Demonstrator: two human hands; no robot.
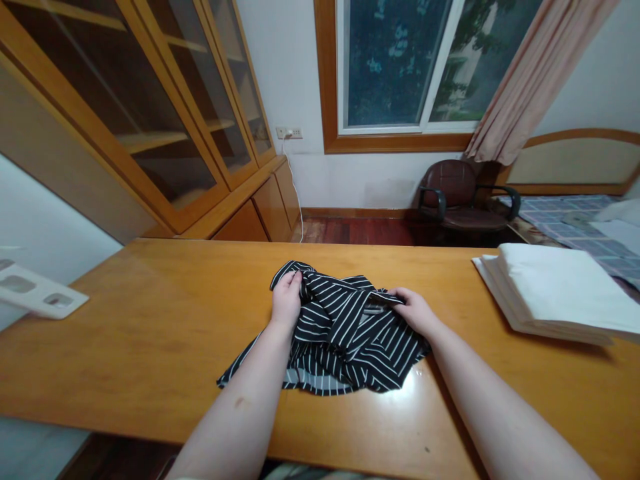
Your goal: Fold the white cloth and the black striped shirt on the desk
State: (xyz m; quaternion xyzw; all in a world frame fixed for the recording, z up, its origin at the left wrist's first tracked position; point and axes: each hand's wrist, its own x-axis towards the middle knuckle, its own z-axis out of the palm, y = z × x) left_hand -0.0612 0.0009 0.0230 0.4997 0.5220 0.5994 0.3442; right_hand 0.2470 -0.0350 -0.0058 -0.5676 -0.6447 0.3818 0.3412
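Wooden table [140,320] underneath, with a black-and-white striped garment [345,313] crumpled mid-surface; the left hand's [287,293] fingers are closed on its far-left folds, the right hand [413,310] pinches an edge opposite, presumably to keep the cloth taut between them; overlapping folds and the left forearm [255,393] hide its outline; white stack [565,287] off right, white plastic piece [37,297] far left, brown chair [450,190] beyond.

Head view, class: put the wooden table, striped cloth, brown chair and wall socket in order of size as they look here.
1. Wooden table
2. Striped cloth
3. Brown chair, farther off, so its apparent size only
4. Wall socket
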